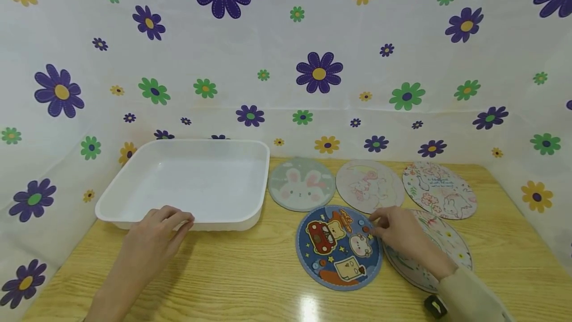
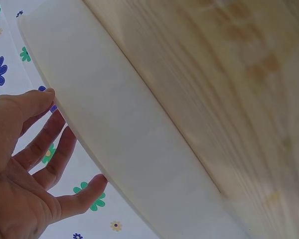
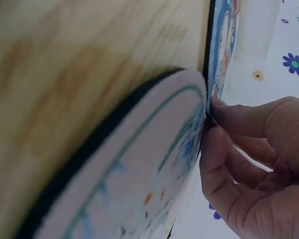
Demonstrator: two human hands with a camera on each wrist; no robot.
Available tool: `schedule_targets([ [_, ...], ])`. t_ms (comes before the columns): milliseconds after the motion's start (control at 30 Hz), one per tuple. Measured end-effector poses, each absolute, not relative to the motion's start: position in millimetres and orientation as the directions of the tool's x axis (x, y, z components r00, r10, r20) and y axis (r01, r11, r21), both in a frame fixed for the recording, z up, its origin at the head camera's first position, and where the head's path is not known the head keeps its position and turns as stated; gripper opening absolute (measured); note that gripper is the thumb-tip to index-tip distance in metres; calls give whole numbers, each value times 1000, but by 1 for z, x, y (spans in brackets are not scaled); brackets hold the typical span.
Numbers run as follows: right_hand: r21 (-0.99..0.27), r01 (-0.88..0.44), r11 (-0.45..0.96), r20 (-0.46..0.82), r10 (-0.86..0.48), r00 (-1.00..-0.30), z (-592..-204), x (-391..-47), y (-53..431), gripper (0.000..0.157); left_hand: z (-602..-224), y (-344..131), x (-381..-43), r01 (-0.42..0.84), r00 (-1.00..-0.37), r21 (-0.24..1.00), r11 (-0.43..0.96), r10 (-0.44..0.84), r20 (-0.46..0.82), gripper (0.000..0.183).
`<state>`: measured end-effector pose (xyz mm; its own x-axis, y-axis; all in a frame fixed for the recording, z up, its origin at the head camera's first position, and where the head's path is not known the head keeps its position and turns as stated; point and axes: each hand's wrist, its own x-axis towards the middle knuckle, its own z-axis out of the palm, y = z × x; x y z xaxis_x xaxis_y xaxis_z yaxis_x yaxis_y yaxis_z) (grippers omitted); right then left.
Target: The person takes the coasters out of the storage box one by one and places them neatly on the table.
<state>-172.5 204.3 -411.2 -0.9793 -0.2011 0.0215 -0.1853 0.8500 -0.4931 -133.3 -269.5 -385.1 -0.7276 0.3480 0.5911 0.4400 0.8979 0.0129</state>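
A white rectangular tray (image 1: 187, 225) stands at the left of the wooden table. My left hand (image 1: 154, 235) rests its fingertips on the tray's near rim, spread along the edge in the left wrist view. Right of centre lies a blue round mat (image 1: 332, 282) with a bear, a red car and other cartoon patches. My right hand (image 1: 399, 230) pinches this mat's right edge between thumb and fingers. Under that hand and forearm lies a pale floral round mat (image 1: 451, 247), partly hidden; its dark underside edge shows in the right wrist view.
Behind these lie a grey-green bunny mat (image 1: 301, 185), a pale pink mat (image 1: 368, 185) and a white floral mat (image 1: 440, 190). A flower-printed white cloth (image 1: 286, 29) hangs behind and at both sides of the table (image 1: 232, 282). A small black object (image 1: 434, 307) is near the right cuff.
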Motion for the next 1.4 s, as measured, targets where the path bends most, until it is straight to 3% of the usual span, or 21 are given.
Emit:
schedule_targets([
  [233,-473,-175,864,-36,-218,-975,-409,-179,206,5,-382,-269,-134,426,-749,26,904,337,570,18],
  [667,-439,-141,887,-121,-213,-969,-404,-179,213,11,-379,-270,-134,422,-760,37,906,331,560,16],
  [800,-420,-316,851,-15,-354,-935,-404,-175,208,6,-380,-270,-134,422,-760,39,906,330,560,16],
  [967,-393,-570,722,16,-614,-789,-404,-156,187,21,-381,-270,-134,425,-757,38,904,333,562,17],
  [1133,-319,-624,713,-28,-666,-746,-403,-137,169,44,-382,-269,-134,425,-756,37,905,332,564,17],
  [1400,-233,-625,745,27,-638,-770,-410,-134,170,32,-383,-268,-132,415,-756,33,909,325,568,16],
])
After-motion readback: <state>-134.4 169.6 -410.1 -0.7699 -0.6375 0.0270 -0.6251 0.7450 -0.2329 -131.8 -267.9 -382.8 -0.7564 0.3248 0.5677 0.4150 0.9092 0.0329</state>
